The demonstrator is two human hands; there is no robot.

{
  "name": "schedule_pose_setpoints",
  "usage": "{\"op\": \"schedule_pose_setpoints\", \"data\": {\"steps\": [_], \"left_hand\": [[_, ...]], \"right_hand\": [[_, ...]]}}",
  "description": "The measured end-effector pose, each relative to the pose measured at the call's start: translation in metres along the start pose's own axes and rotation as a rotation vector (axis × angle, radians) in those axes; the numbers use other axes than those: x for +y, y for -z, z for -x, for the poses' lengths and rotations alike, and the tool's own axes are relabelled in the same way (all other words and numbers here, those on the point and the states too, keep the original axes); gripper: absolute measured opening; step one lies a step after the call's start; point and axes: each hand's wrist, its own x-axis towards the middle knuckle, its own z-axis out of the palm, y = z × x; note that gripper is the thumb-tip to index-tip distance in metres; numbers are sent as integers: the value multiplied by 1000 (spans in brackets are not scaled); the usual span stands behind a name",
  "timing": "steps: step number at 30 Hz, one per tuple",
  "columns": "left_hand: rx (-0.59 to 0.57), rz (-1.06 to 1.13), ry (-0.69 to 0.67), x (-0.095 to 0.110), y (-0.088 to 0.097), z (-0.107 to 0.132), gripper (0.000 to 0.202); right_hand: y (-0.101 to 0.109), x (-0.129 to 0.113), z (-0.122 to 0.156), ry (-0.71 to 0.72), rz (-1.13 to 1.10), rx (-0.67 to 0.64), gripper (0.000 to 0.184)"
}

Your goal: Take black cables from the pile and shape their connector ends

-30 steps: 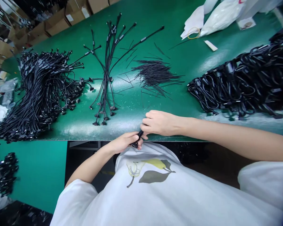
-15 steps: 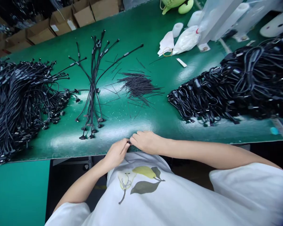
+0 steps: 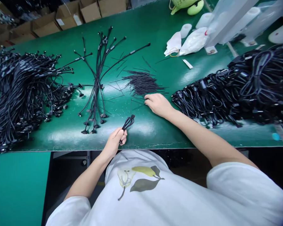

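Note:
My left hand (image 3: pixel 116 139) is wrapped round a folded black cable (image 3: pixel 128 122), just above the front edge of the table. The cable's loops and a black connector stick out past my fingers. At the lower edge of a pile of thin black ties (image 3: pixel 142 82) is my right hand (image 3: pixel 157 104), its fingers bent and pressed together. Whatever lies between those fingertips is too small to make out. Left of the ties, a loose bunch of black cables (image 3: pixel 97 78) lies with its connectors spread at both ends.
A large heap of straight black cables (image 3: pixel 21 84) covers the table's left end. Folded black cables (image 3: pixel 226 91) are heaped on the right. Behind stand cardboard boxes (image 3: pixel 69 15), a white plastic bag (image 3: pixel 194 40) and white rolls (image 3: pixel 185 30). The green table (image 3: pixel 68 135) ends close to my body.
My hands were together at the table edge; they have parted. My right hand moved forward to the ties. My left hand rose slightly, and the folded cable now shows in it.

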Motion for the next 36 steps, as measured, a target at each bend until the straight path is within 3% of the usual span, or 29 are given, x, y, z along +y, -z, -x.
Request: {"op": "schedule_pose_setpoints", "data": {"steps": [3, 5, 9, 12, 15, 18, 21, 24, 27, 31, 36], "left_hand": [[34, 90, -16, 3, -6, 2, 39], [41, 125, -31, 3, -11, 1, 40], [5, 142, -62, 0, -19, -3, 42], [-6, 83, -100, -2, -20, -7, 41], [64, -77, -207, -4, -16, -9, 34], [164, -305, -299, -8, -10, -10, 32], [196, -516, -372, -10, -5, -9, 32], [176, -638, -436, -10, -1, -8, 29], [83, -556, -298, -7, 4, -6, 22], [-113, -134, 12, -2, 9, -5, 36], [-154, 17, 128, -1, 8, -3, 38]], "right_hand": [[9, -19, 6, -124, 6, 95, 28], [17, -45, 13, -245, -152, 152, 23], [20, -110, 28, -264, -716, -5, 15], [16, -142, 33, -255, -842, -40, 15], [16, -150, 34, -188, -756, 4, 12], [22, -149, 33, -33, -427, 70, 17], [31, -147, 28, 234, -44, 172, 27], [42, -146, 19, 556, 52, 171, 28], [53, -147, 11, 679, 123, 63, 28], [65, -152, 7, 796, 304, -71, 33], [69, -157, 5, 814, 242, -132, 38]]}}
